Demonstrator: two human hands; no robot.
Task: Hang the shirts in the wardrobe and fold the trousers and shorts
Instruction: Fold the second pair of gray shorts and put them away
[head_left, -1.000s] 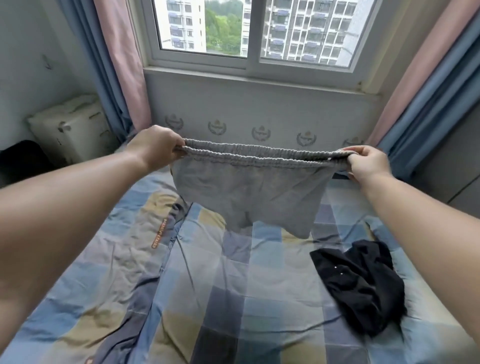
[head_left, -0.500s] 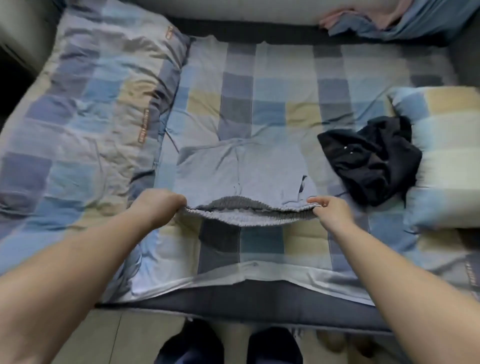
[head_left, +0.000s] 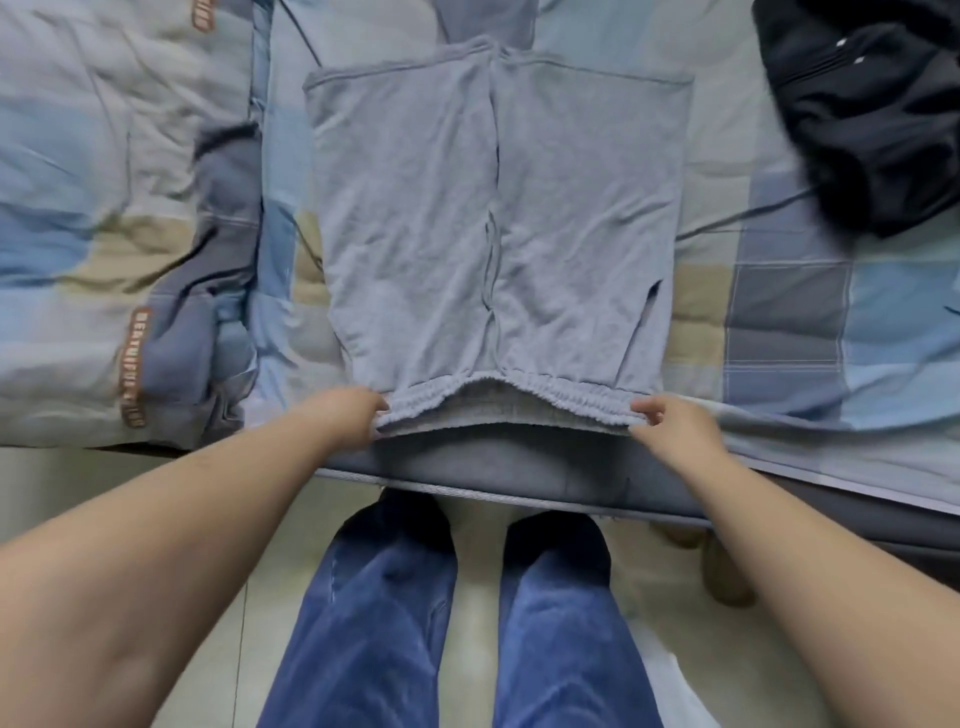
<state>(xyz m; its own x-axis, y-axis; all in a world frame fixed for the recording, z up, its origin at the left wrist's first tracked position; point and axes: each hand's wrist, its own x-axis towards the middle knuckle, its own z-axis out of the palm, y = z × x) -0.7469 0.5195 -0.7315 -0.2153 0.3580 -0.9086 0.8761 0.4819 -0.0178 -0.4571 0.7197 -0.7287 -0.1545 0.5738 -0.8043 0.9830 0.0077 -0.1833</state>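
The grey shorts (head_left: 493, 218) lie spread flat on the bed, legs pointing away from me and the elastic waistband at the near edge. My left hand (head_left: 345, 415) pinches the waistband's left corner. My right hand (head_left: 670, 421) pinches its right corner. The waistband's front layer is lifted a little between my hands, so the inside shows. A crumpled black garment (head_left: 872, 119) lies on the bed at the upper right, apart from the shorts.
The bed carries a blue, grey and tan checked sheet (head_left: 789, 312), and a bunched quilt (head_left: 119, 208) of the same pattern lies to the left. The mattress edge (head_left: 519, 478) runs just beyond my blue-trousered legs (head_left: 457, 623). Pale floor below.
I lowered the shorts from mid-air in front of the window onto the bed and drew them toward the near edge. They now lie flat. Both hands kept hold of the waistband.
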